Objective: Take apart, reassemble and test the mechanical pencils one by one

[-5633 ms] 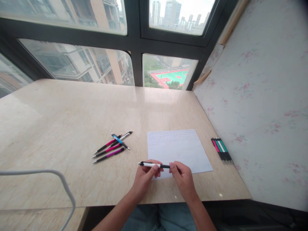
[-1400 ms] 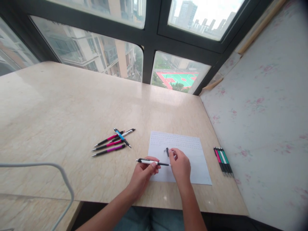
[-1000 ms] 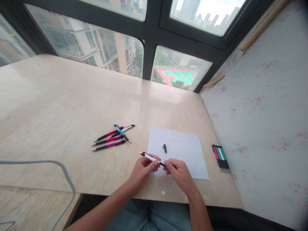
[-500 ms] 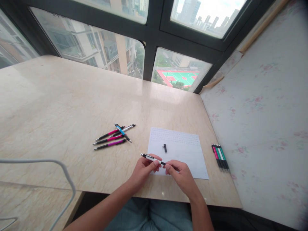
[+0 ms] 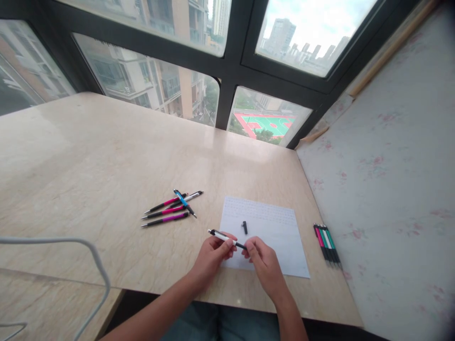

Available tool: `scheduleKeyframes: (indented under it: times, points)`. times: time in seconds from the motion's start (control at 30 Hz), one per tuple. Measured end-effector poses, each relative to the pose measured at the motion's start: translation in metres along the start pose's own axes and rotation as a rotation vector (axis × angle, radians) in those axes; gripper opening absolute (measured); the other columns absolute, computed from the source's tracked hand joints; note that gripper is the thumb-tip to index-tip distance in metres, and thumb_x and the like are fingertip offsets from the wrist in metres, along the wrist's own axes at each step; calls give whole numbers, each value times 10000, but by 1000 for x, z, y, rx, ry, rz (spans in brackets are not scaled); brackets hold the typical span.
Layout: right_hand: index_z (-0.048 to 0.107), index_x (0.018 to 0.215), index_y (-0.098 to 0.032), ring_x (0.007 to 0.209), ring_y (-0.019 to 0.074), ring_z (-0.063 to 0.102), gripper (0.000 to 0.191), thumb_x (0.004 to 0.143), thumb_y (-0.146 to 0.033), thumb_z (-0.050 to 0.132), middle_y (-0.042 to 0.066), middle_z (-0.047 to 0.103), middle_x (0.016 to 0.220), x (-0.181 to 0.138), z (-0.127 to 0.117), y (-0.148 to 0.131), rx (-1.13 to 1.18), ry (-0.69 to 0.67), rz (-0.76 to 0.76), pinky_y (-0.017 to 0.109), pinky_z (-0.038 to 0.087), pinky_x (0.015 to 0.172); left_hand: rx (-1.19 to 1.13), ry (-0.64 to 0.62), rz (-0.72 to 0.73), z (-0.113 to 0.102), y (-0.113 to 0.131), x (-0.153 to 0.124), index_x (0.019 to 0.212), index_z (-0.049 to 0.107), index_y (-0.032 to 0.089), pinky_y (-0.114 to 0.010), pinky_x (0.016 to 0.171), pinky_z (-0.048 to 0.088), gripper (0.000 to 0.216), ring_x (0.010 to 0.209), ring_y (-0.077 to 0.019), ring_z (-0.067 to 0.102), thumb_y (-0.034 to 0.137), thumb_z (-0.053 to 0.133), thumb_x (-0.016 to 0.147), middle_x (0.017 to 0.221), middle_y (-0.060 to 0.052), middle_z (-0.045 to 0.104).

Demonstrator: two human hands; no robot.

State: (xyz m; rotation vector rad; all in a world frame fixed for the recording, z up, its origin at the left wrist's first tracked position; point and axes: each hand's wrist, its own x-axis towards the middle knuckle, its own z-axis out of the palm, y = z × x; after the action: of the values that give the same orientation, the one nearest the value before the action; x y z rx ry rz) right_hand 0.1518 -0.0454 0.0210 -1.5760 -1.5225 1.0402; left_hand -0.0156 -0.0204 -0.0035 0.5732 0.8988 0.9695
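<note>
A white-and-black pen (image 5: 221, 235) is held slantwise over the near edge of a sheet of paper (image 5: 277, 246). My left hand (image 5: 210, 260) is closed round its white barrel, thumb on top. At the dark tip end, the fingers of my right hand (image 5: 263, 260) pinch together; the very tip is hidden by them. On the paper, just beyond my hands, lies a small black clip-like piece (image 5: 245, 228). Lines of handwriting cover the sheet's upper part.
Left of the paper lies a loose pile of pens (image 5: 167, 219), pink, purple, white and blue. Several pens (image 5: 327, 245) sit side by side near the papered wall (image 5: 391, 213) at right. A grey cable (image 5: 71, 240) loops at the left. Windows (image 5: 142, 80) border the tabletop.
My right hand has shifted slightly right along the pen, and more of its dark end shows between my hands. The view has tilted up a little. The other pens stay put.
</note>
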Motion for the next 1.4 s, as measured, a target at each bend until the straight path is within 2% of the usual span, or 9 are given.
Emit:
scheduleKeyframes:
  times: [0.1, 0.3, 0.47, 0.63, 0.83, 0.93, 1.03, 1.2, 1.4]
  points:
    - [609, 703, -185, 660, 164, 603, 365, 963, -380, 441, 26, 638, 676, 0, -2, 0, -16, -30, -23, 269, 473, 642, 13, 15, -14, 2, 1, -1, 885, 716, 134, -240, 623, 402, 339, 627, -126, 553, 401, 799, 692, 677, -42, 665]
    - [603, 1037, -193, 883, 203, 626, 214, 846, -288, 619, 75, 670, 994, -1, -3, -4, 8, 52, -91, 265, 508, 663, -37, 29, 2, 4, 4, -1, 866, 711, 136, -241, 610, 396, 326, 630, -130, 536, 395, 799, 689, 663, -28, 641]
    - [636, 778, -188, 752, 178, 618, 331, 977, -319, 405, 51, 661, 780, -2, 0, -2, -13, -2, -112, 275, 492, 671, -45, 16, -8, 4, 5, -1, 870, 707, 136, -240, 608, 393, 306, 631, -128, 534, 368, 801, 693, 648, -20, 625]
    - [589, 1100, -204, 907, 199, 620, 249, 872, -302, 583, 93, 640, 1095, -2, 0, 0, 3, 123, -151, 262, 510, 646, -50, 26, -4, 2, 3, 0, 874, 697, 134, -241, 609, 397, 300, 627, -122, 527, 365, 791, 707, 674, -28, 635]
    - [622, 706, -184, 683, 166, 602, 374, 975, -343, 418, 34, 638, 695, 0, 0, -2, -51, 23, -68, 270, 474, 650, 3, 0, 11, -1, -2, 2, 892, 701, 135, -243, 628, 403, 293, 645, -128, 544, 365, 779, 728, 657, -24, 632]
    - [633, 879, -190, 789, 179, 617, 156, 909, -308, 536, 51, 667, 864, 0, 2, -3, -15, 69, -106, 258, 490, 651, -16, 19, 15, 0, -1, 2, 888, 701, 136, -240, 614, 394, 296, 636, -124, 527, 370, 780, 724, 663, -23, 630]
    - [589, 1120, -198, 874, 192, 626, 285, 854, -298, 605, 87, 655, 1076, 0, 3, -6, 0, 105, -112, 248, 506, 621, -11, 26, 7, 2, 1, 1, 879, 701, 140, -246, 611, 391, 303, 641, -135, 528, 378, 787, 711, 667, -26, 633]
    - [660, 798, -189, 701, 169, 628, 309, 966, -329, 442, 38, 675, 736, -1, 1, -9, -66, 29, -76, 262, 479, 631, -6, 26, 10, 3, 3, 0, 870, 702, 146, -252, 628, 395, 295, 647, -137, 527, 378, 789, 709, 659, -23, 630]
    - [691, 926, -203, 768, 192, 634, 169, 917, -281, 541, 61, 706, 875, -3, -9, -6, -156, 56, -183, 283, 500, 647, -19, -35, -9, 1, 2, 1, 881, 709, 140, -251, 617, 385, 298, 650, -140, 534, 365, 794, 704, 661, -26, 627]
